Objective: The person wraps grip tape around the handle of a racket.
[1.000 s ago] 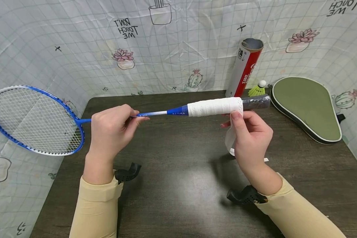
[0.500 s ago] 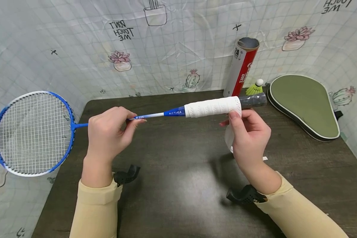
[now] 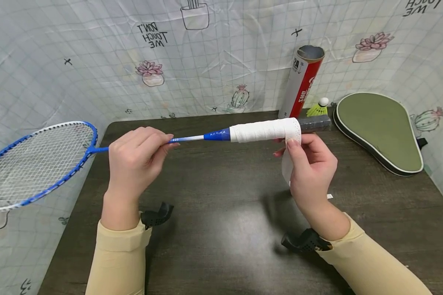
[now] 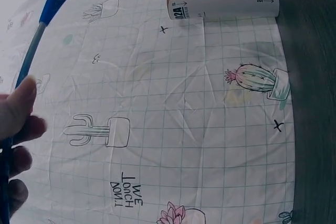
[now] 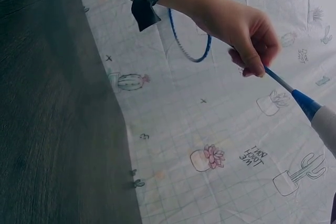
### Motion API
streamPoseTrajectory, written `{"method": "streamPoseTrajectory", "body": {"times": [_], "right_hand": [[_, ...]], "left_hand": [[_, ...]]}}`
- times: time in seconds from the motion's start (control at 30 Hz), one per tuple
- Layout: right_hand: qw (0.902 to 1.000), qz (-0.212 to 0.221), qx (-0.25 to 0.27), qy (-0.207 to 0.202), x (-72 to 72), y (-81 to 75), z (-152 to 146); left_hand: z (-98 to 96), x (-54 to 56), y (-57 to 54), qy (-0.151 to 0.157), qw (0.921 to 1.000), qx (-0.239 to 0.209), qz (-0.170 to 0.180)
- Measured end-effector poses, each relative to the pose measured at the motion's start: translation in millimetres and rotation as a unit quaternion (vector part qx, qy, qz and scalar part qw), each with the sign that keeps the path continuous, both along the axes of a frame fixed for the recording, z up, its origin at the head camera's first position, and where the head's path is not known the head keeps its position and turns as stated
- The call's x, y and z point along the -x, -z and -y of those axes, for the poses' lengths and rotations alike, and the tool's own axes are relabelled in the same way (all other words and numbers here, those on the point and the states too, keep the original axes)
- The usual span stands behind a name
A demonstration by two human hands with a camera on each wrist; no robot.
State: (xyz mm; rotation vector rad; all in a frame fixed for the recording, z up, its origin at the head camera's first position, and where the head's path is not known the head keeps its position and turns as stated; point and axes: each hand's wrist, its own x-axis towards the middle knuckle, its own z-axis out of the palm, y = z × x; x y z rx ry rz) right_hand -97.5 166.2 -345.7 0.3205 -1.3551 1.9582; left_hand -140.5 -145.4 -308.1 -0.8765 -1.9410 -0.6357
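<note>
A blue and white badminton racket [image 3: 217, 135] is held level above the table. My left hand [image 3: 134, 157] grips its thin shaft, thumb and fingers closed round it; the left wrist view shows the thumb along the shaft [image 4: 32, 53]. White perforated grip tape [image 3: 266, 130] is wound in overlapping turns over most of the handle, while the butt end [image 3: 315, 123] shows dark grey. My right hand [image 3: 311, 166] pinches the tape right below the last turn, with the loose tail hanging behind the fingers. In the right wrist view the left hand [image 5: 247, 38] holds the shaft.
A red and white shuttlecock tube [image 3: 300, 84] stands at the back of the dark table [image 3: 214, 229], a yellow shuttlecock [image 3: 319, 107] beside it. To the right lies an olive racket case [image 3: 380, 131]. A patterned cloth [image 3: 203, 73] hangs behind. A small white scrap [image 3: 329, 196] lies near the right wrist.
The racket has rolled about its shaft: its head faced the camera more fully half a second ago and now looks tilted and narrower. Both hands keep nearly the same places.
</note>
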Motion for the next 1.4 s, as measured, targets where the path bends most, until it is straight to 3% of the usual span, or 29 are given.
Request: {"method": "streamPoseTrajectory", "body": {"times": [0.2,0.3,0.6,1.03,1.27,1.4], "right_hand": [[0.9999,-0.002,0.002,-0.013,-0.1,-0.6,0.0],[0.9996,-0.007,0.009,-0.024,-0.3,-0.2,0.5],[0.9998,0.018,-0.001,0.001,-0.7,0.8,0.5],[1.0000,0.006,-0.004,-0.001,-1.2,1.0,0.5],[1.0000,0.000,0.005,0.009,-0.6,2.1,0.9],[0.9998,0.003,0.001,0.017,-1.0,2.0,-0.2]], "left_hand": [[-3.7,1.6,-0.9,-0.031,0.9991,-0.026,-0.009],[-3.2,1.0,-0.6,-0.027,0.9993,-0.022,-0.010],[-0.5,-0.2,1.1,0.010,0.9999,0.010,0.000],[0.8,0.3,2.3,0.004,0.9999,0.009,-0.007],[0.3,1.0,2.1,-0.029,0.9996,0.005,-0.003],[0.5,1.0,2.7,-0.027,0.9996,0.010,-0.005]]}}
